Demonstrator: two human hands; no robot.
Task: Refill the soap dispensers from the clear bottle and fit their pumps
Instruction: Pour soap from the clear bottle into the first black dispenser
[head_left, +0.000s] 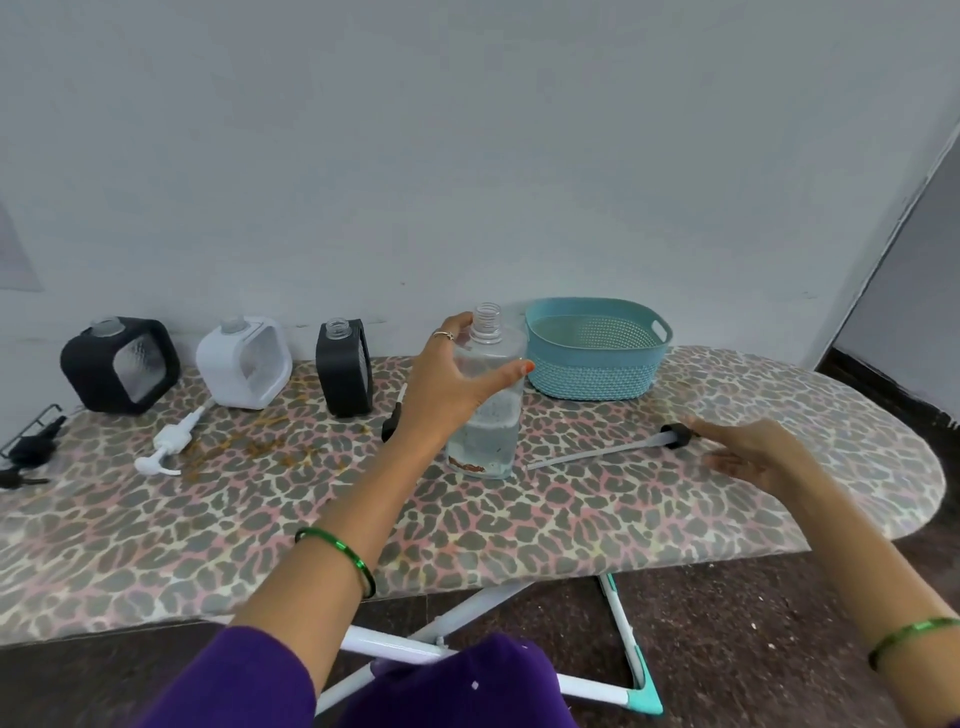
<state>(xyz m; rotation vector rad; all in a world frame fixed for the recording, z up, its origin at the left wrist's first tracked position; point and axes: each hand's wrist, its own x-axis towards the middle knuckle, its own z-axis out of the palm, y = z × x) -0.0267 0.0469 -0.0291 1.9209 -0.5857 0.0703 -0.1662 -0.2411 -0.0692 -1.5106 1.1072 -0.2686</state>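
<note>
The clear bottle stands uncapped on the ironing board, about a third full. My left hand grips its upper part, thumb in front and fingers behind. My right hand hovers with fingers straight just right of a black pump with a long tube that lies flat on the board. Three dispensers stand open along the wall: a black one, a white one and a narrower black one. A white pump lies before the white dispenser. Another black pump is partly hidden behind my left wrist.
A teal perforated basket stands right behind the bottle. The board has a leopard-print cover with brownish stains near the middle. Black parts lie at the far left edge. The board's white legs cross below.
</note>
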